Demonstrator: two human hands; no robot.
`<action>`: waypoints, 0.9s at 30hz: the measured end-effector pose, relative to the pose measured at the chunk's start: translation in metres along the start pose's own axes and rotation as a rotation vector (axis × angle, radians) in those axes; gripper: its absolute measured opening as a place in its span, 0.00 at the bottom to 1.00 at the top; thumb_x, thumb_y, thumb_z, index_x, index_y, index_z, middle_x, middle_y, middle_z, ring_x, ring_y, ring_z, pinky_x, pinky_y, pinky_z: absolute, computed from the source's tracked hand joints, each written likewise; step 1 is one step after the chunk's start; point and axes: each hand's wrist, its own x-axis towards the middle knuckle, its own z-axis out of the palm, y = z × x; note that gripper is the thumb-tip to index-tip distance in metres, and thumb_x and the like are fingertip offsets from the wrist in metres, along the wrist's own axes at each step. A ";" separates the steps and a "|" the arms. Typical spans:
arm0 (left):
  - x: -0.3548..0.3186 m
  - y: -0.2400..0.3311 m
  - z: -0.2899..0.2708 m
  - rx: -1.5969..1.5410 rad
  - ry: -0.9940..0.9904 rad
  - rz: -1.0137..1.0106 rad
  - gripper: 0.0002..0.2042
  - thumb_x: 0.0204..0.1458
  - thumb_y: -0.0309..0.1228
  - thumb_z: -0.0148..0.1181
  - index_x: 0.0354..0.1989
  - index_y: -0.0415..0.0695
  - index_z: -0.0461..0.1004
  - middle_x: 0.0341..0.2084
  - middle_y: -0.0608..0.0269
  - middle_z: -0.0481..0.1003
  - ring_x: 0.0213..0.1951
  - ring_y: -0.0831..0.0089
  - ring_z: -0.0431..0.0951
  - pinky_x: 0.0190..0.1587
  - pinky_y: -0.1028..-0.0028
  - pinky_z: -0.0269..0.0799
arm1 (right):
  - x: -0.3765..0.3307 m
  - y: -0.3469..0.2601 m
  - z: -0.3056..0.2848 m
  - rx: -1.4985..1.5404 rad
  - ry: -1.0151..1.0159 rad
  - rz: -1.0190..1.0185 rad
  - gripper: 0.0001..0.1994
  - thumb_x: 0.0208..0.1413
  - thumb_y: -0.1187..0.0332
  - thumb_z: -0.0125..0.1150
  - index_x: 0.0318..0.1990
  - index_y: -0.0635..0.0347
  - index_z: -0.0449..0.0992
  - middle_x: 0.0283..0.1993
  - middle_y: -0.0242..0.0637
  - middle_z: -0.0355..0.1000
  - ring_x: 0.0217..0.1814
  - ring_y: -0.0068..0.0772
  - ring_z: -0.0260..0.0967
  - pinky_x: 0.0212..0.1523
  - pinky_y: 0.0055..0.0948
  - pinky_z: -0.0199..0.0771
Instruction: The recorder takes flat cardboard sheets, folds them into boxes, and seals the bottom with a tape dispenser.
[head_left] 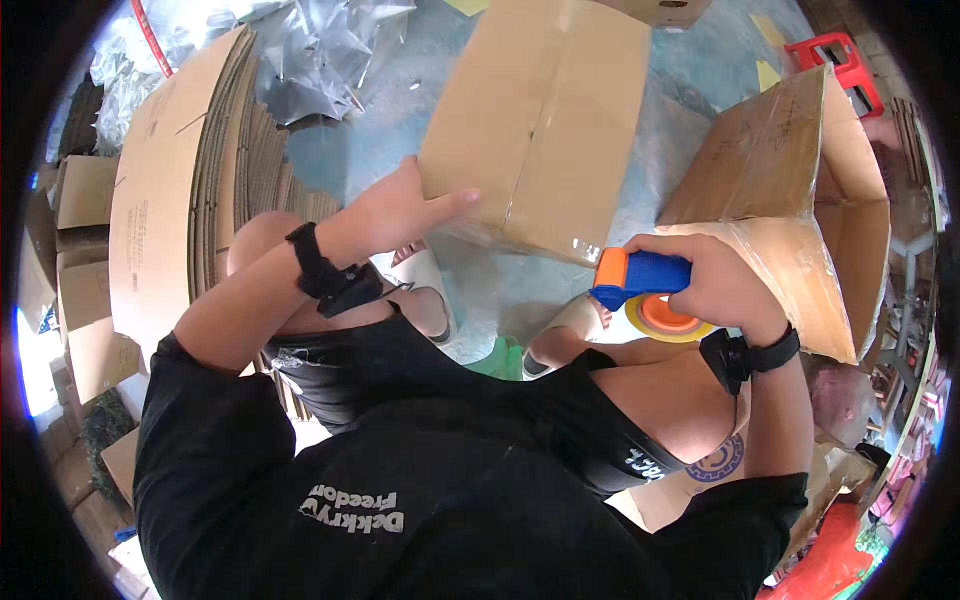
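A closed brown cardboard box point(560, 110) stands in front of me, with a seam running along its top. My left hand point(400, 208) grips its near left corner, thumb lying on the top and the other fingers down the side, partly hidden. In my right hand point(715, 275) is a blue and orange tape dispenser point(645, 272), my fingers closed around its blue body. A roll of tape with an orange core shows beneath that hand. The dispenser's orange end is at the box's near right corner; I cannot tell whether it touches.
Flattened cardboard sheets point(165, 190) are stacked on the left, with crumpled clear plastic point(320, 50) behind them. An open cardboard box point(760, 165) stands on the right. A red stool point(840, 65) is at the far right. My knees flank the near side of the work area.
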 end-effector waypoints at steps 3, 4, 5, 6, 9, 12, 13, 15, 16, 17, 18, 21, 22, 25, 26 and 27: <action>0.015 0.027 -0.009 0.283 0.168 0.087 0.48 0.53 0.65 0.59 0.61 0.26 0.64 0.55 0.35 0.72 0.56 0.50 0.76 0.58 0.63 0.70 | 0.016 -0.014 -0.003 -0.060 -0.087 -0.070 0.28 0.40 0.69 0.64 0.55 0.50 0.80 0.40 0.47 0.80 0.42 0.52 0.78 0.47 0.35 0.77; 0.026 0.040 -0.015 0.322 0.159 0.101 0.50 0.50 0.66 0.62 0.62 0.24 0.62 0.54 0.31 0.72 0.58 0.46 0.75 0.59 0.60 0.69 | 0.019 -0.020 0.001 -0.060 -0.075 -0.067 0.28 0.40 0.69 0.64 0.55 0.50 0.80 0.40 0.47 0.80 0.42 0.52 0.78 0.47 0.35 0.77; 0.042 0.046 -0.018 0.327 0.159 0.112 0.50 0.50 0.66 0.62 0.62 0.24 0.62 0.54 0.31 0.72 0.58 0.46 0.75 0.59 0.60 0.69 | 0.026 -0.027 0.009 -0.069 -0.097 -0.124 0.28 0.40 0.69 0.64 0.56 0.51 0.80 0.40 0.48 0.80 0.42 0.52 0.78 0.46 0.36 0.77; 0.059 0.049 -0.022 0.341 0.172 0.097 0.50 0.51 0.65 0.62 0.63 0.24 0.61 0.55 0.29 0.71 0.59 0.44 0.73 0.61 0.59 0.68 | 0.035 -0.032 0.017 -0.081 -0.118 -0.190 0.28 0.40 0.70 0.63 0.56 0.51 0.80 0.39 0.49 0.80 0.42 0.53 0.78 0.46 0.37 0.78; 0.110 0.043 0.004 0.407 0.406 0.230 0.49 0.53 0.61 0.62 0.65 0.23 0.56 0.59 0.26 0.66 0.62 0.40 0.69 0.64 0.58 0.66 | 0.062 -0.039 0.048 0.244 -0.217 -0.127 0.29 0.39 0.70 0.66 0.56 0.57 0.79 0.45 0.51 0.79 0.47 0.51 0.78 0.53 0.36 0.76; 0.126 0.051 0.034 0.373 0.675 0.366 0.49 0.56 0.55 0.62 0.68 0.22 0.49 0.65 0.24 0.58 0.65 0.38 0.65 0.66 0.59 0.64 | 0.072 -0.060 0.068 0.093 -0.021 -0.371 0.29 0.41 0.71 0.65 0.58 0.56 0.77 0.44 0.51 0.79 0.47 0.54 0.77 0.52 0.40 0.77; 0.120 0.053 0.043 0.286 0.720 0.361 0.49 0.58 0.52 0.61 0.70 0.22 0.45 0.68 0.24 0.54 0.66 0.37 0.64 0.66 0.60 0.64 | 0.070 -0.066 0.072 0.011 0.018 -0.345 0.30 0.41 0.71 0.65 0.59 0.55 0.75 0.44 0.52 0.79 0.48 0.54 0.77 0.52 0.42 0.76; 0.097 0.052 0.052 0.206 0.561 0.366 0.49 0.59 0.49 0.61 0.71 0.23 0.41 0.69 0.24 0.52 0.68 0.37 0.61 0.67 0.60 0.62 | 0.068 -0.067 0.072 -0.080 0.036 -0.279 0.33 0.41 0.71 0.66 0.62 0.50 0.72 0.44 0.50 0.78 0.47 0.54 0.77 0.49 0.46 0.77; 0.084 0.050 0.055 0.120 0.411 0.362 0.49 0.59 0.46 0.62 0.72 0.23 0.37 0.69 0.24 0.50 0.69 0.36 0.58 0.69 0.59 0.59 | 0.066 -0.062 0.073 -0.078 0.044 -0.272 0.33 0.41 0.71 0.66 0.62 0.50 0.72 0.44 0.50 0.78 0.47 0.54 0.77 0.49 0.46 0.77; 0.073 0.040 0.061 0.197 0.437 0.425 0.49 0.59 0.44 0.62 0.72 0.24 0.36 0.70 0.24 0.49 0.70 0.38 0.56 0.70 0.58 0.57 | 0.066 -0.055 0.075 -0.098 0.062 -0.337 0.34 0.40 0.71 0.67 0.62 0.49 0.73 0.44 0.49 0.77 0.47 0.53 0.76 0.48 0.45 0.77; 0.061 0.028 0.067 0.270 0.463 0.489 0.49 0.59 0.42 0.62 0.73 0.25 0.34 0.70 0.25 0.49 0.71 0.39 0.54 0.71 0.58 0.55 | 0.063 -0.049 0.074 -0.121 0.078 -0.399 0.34 0.40 0.71 0.67 0.62 0.48 0.73 0.45 0.48 0.77 0.46 0.53 0.76 0.47 0.45 0.77; 0.033 -0.008 0.080 -0.043 0.299 0.598 0.46 0.61 0.36 0.57 0.74 0.28 0.31 0.72 0.31 0.46 0.74 0.44 0.51 0.74 0.60 0.48 | 0.055 -0.041 0.064 -0.256 -0.061 -0.416 0.35 0.41 0.69 0.71 0.63 0.46 0.71 0.47 0.46 0.75 0.47 0.52 0.76 0.47 0.45 0.77; 0.031 -0.013 0.084 -0.231 0.192 0.697 0.44 0.61 0.32 0.55 0.74 0.28 0.29 0.73 0.32 0.44 0.74 0.45 0.49 0.74 0.61 0.46 | 0.050 -0.038 0.058 -0.264 -0.062 -0.412 0.35 0.41 0.69 0.71 0.63 0.46 0.71 0.47 0.46 0.75 0.47 0.52 0.76 0.47 0.45 0.77; 0.039 -0.013 0.090 -0.155 0.238 0.726 0.43 0.62 0.31 0.51 0.75 0.31 0.28 0.74 0.34 0.43 0.75 0.49 0.48 0.74 0.62 0.45 | 0.035 -0.016 0.035 0.114 -0.031 -0.546 0.41 0.42 0.70 0.71 0.69 0.49 0.65 0.50 0.50 0.75 0.53 0.53 0.75 0.53 0.41 0.76; 0.046 -0.014 0.087 -0.161 0.244 0.737 0.43 0.62 0.31 0.51 0.75 0.31 0.28 0.74 0.34 0.43 0.75 0.49 0.48 0.74 0.62 0.45 | 0.027 -0.007 0.023 0.200 0.034 -0.399 0.42 0.42 0.69 0.72 0.70 0.51 0.64 0.51 0.50 0.75 0.54 0.49 0.75 0.55 0.39 0.74; 0.053 -0.018 0.081 -0.166 0.264 0.739 0.41 0.62 0.32 0.50 0.75 0.30 0.31 0.73 0.35 0.47 0.75 0.49 0.50 0.74 0.62 0.46 | 0.019 -0.002 0.012 0.286 0.096 -0.253 0.44 0.41 0.68 0.74 0.70 0.52 0.63 0.53 0.49 0.75 0.55 0.44 0.75 0.58 0.37 0.73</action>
